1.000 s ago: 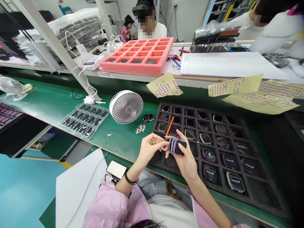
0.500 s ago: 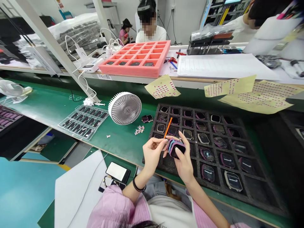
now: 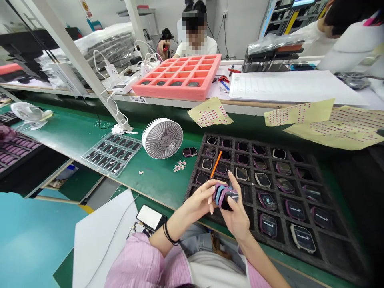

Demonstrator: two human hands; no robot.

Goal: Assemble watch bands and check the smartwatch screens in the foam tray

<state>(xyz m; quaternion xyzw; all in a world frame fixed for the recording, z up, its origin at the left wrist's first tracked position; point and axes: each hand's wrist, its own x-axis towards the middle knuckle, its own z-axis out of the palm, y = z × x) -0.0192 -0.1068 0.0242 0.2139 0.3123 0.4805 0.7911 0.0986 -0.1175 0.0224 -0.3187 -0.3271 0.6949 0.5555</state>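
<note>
While the purple/blue watch stack [image 3: 221, 195] is up over the foam tray [image 3: 336, 245]'s near left part, R hand [image 3: 235, 218] has it gripped. L hand [image 3: 199, 202] has bent fingers at its left end, can't tell if it's pinching smth tbh. Orange stick [image 3: 216, 165] lies on the tray w/ watches [image 3: 303, 238]. White fan [image 3: 165, 140]'s left of that on the green tabletop [image 3: 162, 186].

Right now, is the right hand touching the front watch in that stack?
Touching. In the head view, the right hand has its thumb lying over the dark face of the front watch.
</note>
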